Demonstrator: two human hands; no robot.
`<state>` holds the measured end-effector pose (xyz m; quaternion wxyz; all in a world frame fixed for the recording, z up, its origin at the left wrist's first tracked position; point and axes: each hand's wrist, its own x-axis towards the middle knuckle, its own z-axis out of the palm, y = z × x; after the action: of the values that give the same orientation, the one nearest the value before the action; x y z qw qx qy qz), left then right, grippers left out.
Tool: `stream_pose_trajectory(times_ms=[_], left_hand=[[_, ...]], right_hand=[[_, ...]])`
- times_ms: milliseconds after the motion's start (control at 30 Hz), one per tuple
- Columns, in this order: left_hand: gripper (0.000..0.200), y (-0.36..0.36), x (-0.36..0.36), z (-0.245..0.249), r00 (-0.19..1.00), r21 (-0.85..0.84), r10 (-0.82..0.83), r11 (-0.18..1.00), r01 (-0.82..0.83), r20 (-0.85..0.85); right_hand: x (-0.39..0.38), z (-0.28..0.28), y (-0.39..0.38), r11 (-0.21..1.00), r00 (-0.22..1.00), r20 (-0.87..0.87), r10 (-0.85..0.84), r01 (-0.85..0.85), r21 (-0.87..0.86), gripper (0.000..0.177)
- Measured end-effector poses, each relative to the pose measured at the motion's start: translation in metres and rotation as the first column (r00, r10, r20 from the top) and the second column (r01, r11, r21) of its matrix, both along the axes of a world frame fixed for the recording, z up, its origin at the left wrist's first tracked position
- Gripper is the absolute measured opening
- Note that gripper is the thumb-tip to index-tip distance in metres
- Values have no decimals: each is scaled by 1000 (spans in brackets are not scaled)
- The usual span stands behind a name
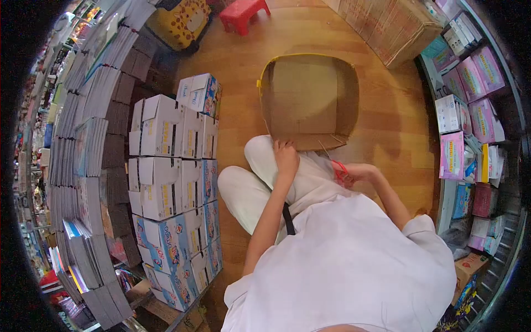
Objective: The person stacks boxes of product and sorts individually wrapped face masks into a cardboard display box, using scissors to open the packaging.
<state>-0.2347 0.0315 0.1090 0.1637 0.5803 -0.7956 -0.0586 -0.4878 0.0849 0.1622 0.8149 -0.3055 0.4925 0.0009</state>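
An open, empty-looking cardboard box (pixel 304 94) with a yellow edge stands on the wooden floor, just beyond the person's knees. My left hand (pixel 286 156) rests at the near edge of the box, over the light trousers (pixel 257 191), with its fingers bent; whether it grips anything is hidden. To the right, my right hand (pixel 353 174) is closed round the red handles of a tool (pixel 338 170), which look like scissor handles. A thin pale strip runs near the box's lower right corner, close to the tool.
Stacked white and blue boxes (pixel 160 188) stand at the left, beside piles of books (pixel 83 205). Shelves with pink packages (pixel 452 155) line the right. A large carton (pixel 387 27), a red stool (pixel 243 15) and a yellow patterned case (pixel 180 25) lie farther ahead.
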Motion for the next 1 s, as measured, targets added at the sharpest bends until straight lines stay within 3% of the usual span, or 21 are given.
stream_pose_trajectory(times_ms=[100, 167, 233, 333, 433, 533, 567, 667, 700, 800, 867, 1000], left_hand=[[28, 1, 0, 7, 1000, -8, 25, 1000, -25, -11], [33, 1, 1, -12, 996, -36, 58, 998, -61, -63], [45, -2, 2, -18, 997, -76, -24, 997, 18, -73], [61, 1, 3, 8, 996, -110, -27, 994, 18, -81], [65, 5, 5, 10, 975, -67, 19, 997, -35, -223], [67, 11, 8, 14, 933, -27, 35, 998, -48, -359], [65, 9, 8, 1, 931, -48, 50, 996, -72, -360], [62, 8, 11, -9, 917, -7, 91, 995, -102, -389], [61, 7, 13, -11, 917, -6, 101, 994, -112, -385], [58, 8, 13, -17, 919, 7, 118, 992, -124, -376], [57, 7, 14, -23, 929, 7, 101, 994, -105, -356], [51, 7, 13, -17, 912, 0, 113, 992, -123, -394]], right_hand=[[-30, 7, -8, 868, 897, -348, 273, -386, -312, 55], [-50, 12, -12, 807, 877, -410, 252, -424, -412, 48], [-59, 44, -17, 801, 904, -415, 104, -323, -504, 49], [-85, 5, -38, 635, 893, -252, -373, 48, -771, 63], [-77, -3, -88, 460, 653, -399, -643, -87, -883, 77], [-76, -84, -158, 199, 520, -255, -815, -162, -966, 74], [-64, -70, -166, 366, 527, -372, -764, -120, -923, 82], [-35, -65, -185, 520, 552, -497, -670, -130, -845, 93], [-39, -117, -202, 363, 493, -336, -802, -43, -931, 84], [-37, -117, -189, 418, 239, -382, -892, 122, -900, 82], [-79, -146, -170, 328, 232, -318, -919, 8, -945, 79], [-150, -194, -68, 350, 87, -445, -891, -493, -797, 60]])
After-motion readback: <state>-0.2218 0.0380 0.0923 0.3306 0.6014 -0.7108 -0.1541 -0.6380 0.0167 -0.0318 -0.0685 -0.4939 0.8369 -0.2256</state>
